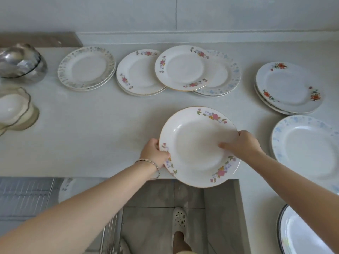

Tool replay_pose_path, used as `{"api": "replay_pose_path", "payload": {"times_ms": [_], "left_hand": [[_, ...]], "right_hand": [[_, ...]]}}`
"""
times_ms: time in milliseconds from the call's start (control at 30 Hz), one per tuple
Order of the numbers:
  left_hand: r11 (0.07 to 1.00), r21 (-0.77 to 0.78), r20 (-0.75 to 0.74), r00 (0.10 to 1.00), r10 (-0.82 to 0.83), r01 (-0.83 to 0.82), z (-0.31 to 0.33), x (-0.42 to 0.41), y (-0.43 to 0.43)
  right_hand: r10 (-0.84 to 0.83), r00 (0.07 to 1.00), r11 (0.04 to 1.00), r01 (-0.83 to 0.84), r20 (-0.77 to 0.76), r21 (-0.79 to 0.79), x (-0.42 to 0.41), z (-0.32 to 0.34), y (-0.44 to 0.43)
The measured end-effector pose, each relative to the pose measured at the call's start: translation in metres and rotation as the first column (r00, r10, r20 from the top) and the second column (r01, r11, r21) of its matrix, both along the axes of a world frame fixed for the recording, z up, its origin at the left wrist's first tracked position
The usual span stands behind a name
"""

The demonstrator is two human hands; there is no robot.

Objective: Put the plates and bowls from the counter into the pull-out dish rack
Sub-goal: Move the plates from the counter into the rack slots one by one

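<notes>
A white plate with pink flowers and a gold rim (194,143) hangs over the counter's front edge, held by both hands. My left hand (155,154) grips its left rim. My right hand (243,143) holds the right rim, thumb lying inside the plate. Along the back of the counter (91,134) lie several more plates: a green-rimmed stack (86,67), a pink-flower stack (137,73), a single pink-flower plate (181,67) leaning across a blue-patterned one (225,74), and a red-flower stack (288,87). The pull-out dish rack (23,197) is at the lower left, with one plate (67,187) standing in it.
A metal bowl (20,63) and a scalloped white bowl (12,109) sit at the counter's left end. A large blue-patterned plate (308,147) and a dark-rimmed plate (300,233) lie at the right. Below the counter edge are grey floor tiles and my foot in a white clog (180,222).
</notes>
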State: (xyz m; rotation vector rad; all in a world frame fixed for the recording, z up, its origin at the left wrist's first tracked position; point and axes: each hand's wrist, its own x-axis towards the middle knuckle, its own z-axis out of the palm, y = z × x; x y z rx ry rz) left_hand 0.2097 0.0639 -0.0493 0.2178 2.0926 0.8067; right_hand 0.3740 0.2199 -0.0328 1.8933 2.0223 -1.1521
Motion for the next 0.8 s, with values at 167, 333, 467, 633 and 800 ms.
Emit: {"api": "replay_pose_path", "payload": {"times_ms": [167, 333, 467, 633, 800], "left_hand": [[0.998, 0.034, -0.061, 0.997, 0.056, -0.054, 0.032, -0.052, -0.112], [0.991, 0.003, -0.088, 0.987, 0.132, -0.132, 0.035, -0.111, -0.249], [0.989, -0.125, -0.080, 0.994, 0.072, -0.082, 0.019, -0.163, -0.344], [0.948, -0.318, -0.034, 0.999, -0.013, 0.001, -0.017, -0.212, -0.424], [0.897, -0.429, 0.068, 0.994, -0.087, 0.108, -0.075, -0.239, -0.452]], "right_hand": [[0.150, 0.983, 0.989, -0.150, -0.102, 0.001, -0.049, 0.029, -0.099], [0.299, 0.943, 0.950, -0.308, -0.145, -0.045, -0.112, 0.022, -0.217], [0.325, 0.936, 0.931, -0.342, -0.139, -0.129, -0.165, -0.007, -0.311], [0.332, 0.937, 0.906, -0.348, -0.106, -0.239, -0.207, -0.056, -0.399], [0.273, 0.961, 0.900, -0.267, -0.030, -0.344, -0.226, -0.111, -0.440]]}}
